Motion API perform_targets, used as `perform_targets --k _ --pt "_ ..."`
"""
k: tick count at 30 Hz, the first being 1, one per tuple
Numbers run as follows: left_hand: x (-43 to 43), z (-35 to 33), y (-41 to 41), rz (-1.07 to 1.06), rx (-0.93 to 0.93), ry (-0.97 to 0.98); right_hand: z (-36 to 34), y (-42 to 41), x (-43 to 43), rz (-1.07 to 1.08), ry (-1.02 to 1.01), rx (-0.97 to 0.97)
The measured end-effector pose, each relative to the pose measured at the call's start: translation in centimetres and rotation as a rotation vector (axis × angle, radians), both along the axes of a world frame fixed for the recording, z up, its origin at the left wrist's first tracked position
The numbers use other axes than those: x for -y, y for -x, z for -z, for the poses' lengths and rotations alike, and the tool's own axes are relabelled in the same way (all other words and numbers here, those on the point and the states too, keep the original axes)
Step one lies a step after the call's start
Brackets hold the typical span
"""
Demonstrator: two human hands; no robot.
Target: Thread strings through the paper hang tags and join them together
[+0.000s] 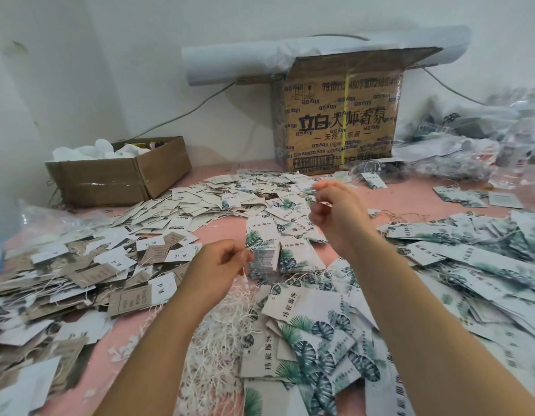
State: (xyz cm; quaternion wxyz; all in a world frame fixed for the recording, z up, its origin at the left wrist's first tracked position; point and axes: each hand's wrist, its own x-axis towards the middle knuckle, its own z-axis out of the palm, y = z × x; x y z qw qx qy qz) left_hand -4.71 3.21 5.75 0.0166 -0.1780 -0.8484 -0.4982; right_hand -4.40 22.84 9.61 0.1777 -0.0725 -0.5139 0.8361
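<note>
Pink-covered bench [416,196], crowded.
- Far left corner: small open cardboard box [119,172].
- Far edge, middle: tall printed carton [338,121].
- Far right corner: clear plastic bags [470,145].
- Left side: brown and white tags [80,274], heaped.
- Centre: stacked leaf-print tags [269,253].
- Right edge: loose leaf-print tags [470,250], spread wide.
- Near edge, middle: white strings [224,325], tangled.

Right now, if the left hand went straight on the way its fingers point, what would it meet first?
Probably the stack of leaf-print tags, lying just past the left hand, which pinches a white string; depth is hard to judge.
</note>
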Motion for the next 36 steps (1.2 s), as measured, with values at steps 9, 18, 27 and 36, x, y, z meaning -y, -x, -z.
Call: perform_targets --k 9,18,27,36 --pt "-0.2 -0.5 -0.3 -0.016 -0.035 -0.090 1.2 -0.3 2.8 -0.398 -1.233 -0.014" --pt "0.2 -0.2 -0.2 -0.011 0.027 -0.020 2.3 1.0 1.6 0.056 -1.019 0.066" --pt "0.8 1.0 0.9 -0.110 0.058 0.239 5.8 1.5 2.0 -0.058 -1.060 0.179" --pt "-0.2 2.8 0.6 -0.097 -0.113 0.531 6.1 1.6 2.2 -0.119 -1.002 0.195"
